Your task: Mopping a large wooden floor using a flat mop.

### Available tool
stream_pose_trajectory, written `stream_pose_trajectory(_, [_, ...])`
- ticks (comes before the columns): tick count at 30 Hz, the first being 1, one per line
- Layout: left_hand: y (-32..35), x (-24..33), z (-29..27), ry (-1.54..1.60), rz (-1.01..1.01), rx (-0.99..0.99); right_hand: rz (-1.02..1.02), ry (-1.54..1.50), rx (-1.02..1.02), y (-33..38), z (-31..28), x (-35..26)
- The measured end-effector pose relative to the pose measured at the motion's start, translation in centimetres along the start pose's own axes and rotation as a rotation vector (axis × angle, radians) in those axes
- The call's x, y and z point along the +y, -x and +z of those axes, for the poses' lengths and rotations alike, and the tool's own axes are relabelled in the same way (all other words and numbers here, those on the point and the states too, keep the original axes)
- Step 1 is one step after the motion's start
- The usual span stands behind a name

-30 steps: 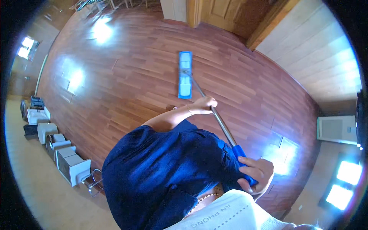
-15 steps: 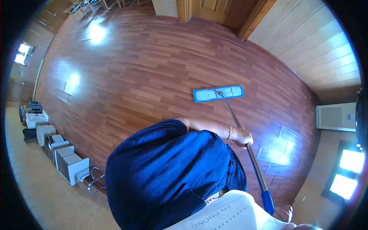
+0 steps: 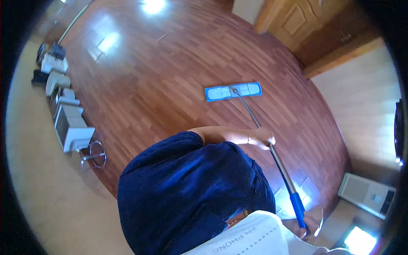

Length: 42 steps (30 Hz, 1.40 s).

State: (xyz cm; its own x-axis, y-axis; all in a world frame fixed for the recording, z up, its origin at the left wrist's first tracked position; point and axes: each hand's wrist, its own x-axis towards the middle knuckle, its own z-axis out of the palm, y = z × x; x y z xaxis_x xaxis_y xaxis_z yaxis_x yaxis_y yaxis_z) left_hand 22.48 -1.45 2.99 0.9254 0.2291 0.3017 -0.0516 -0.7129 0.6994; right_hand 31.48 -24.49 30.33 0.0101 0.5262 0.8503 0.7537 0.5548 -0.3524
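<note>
A flat mop (image 3: 214,94) with a blue-edged, pale pad lies on the wood floor ahead of me. Its metal pole (image 3: 280,166) slants back toward my right side and ends in a blue grip (image 3: 298,209). My left arm reaches across from a navy sleeve, and my left hand (image 3: 264,139) is closed around the middle of the pole. Lower down at the right, my right hand (image 3: 312,219) is wrapped about the end of the blue grip, slightly blurred. The pad sits flat, tilted a little up at its right end.
Along the left wall stand white and grey boxy items (image 3: 74,127) and a chrome ring-shaped stand (image 3: 92,155). A wooden door (image 3: 297,21) is at the far right. A white floor-standing appliance (image 3: 368,195) stands by the right wall.
My view has turned, so the door and the appliance appear shifted. The mop pad sits slightly farther left and up in the picture. Both hands keep their hold, and the right shows more.
</note>
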Motion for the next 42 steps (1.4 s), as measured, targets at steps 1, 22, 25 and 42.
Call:
stream_pose_trajectory(1, [0.3, -0.3, -1.5, 0.021, -0.048, -0.006, -0.010, 0.006, 0.030, -0.5, 0.7, -0.8])
stream_pose_trajectory(22, [28.7, -12.9, -10.4, -0.354, -0.911, 0.843, 0.205, -0.750, -0.595, -0.9, 23.4, 3.2])
stream_pose_trajectory(25, [30.3, -9.2, -10.7, -0.302, -0.962, 0.894, 0.247, -0.935, -0.644, -1.3, 24.4, 2.9])
stream_pose_trajectory(42, [31.9, 6.1, -7.3, -0.453, -0.749, 0.811, -0.207, -1.701, -1.094, -11.7, 21.4, 0.1])
